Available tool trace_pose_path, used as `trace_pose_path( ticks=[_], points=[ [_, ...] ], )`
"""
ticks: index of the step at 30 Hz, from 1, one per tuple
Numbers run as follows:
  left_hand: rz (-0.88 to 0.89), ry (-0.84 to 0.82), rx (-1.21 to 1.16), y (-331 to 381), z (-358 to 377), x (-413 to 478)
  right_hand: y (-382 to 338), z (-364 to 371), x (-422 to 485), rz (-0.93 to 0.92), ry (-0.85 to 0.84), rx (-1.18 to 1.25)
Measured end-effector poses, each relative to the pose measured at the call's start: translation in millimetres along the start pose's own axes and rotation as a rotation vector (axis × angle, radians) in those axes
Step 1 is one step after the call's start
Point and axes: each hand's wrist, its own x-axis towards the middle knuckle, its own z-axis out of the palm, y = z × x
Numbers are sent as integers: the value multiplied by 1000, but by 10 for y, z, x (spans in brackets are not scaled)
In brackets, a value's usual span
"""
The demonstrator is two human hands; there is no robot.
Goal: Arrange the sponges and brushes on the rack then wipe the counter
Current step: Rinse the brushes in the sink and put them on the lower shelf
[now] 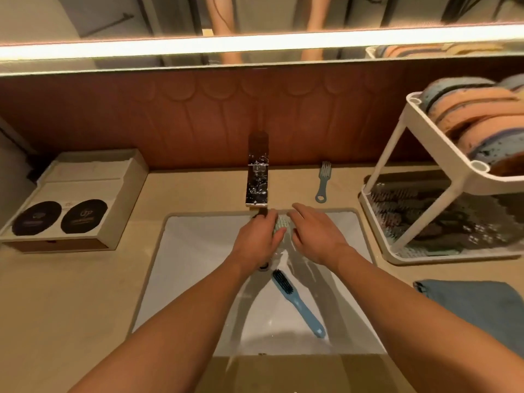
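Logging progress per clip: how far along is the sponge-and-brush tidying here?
Done: sponges fill the rack's top tier; brushes lie on its lower tier. In hand: the left hand grips a pale green brush over the sink, the right hand touching it. Left: the dark-bristled blue brush in the sink, the blue comb brush on the counter, then wiping; the blue cloth lies untouched.

Over basin: pale green brush, held. In basin: blue brush, diagonal. Second blue brush flat on surface. Sponges on edge, white rack top tier.
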Motion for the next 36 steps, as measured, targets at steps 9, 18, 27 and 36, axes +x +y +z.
trace_pose_path(
  ticks=[9,18,27,36],
  points=[
    [25,67,-58,431,315,583,729,-17,462,198,-61,47],
    [-38,96,19,430,437,889,891,158,622,217,3,34],
    [-74,68,61,309,425,876,844,164,639,374,179,2],
    [-62,37,108,332,346,964,876,117,949,580,128,22]
  ],
)
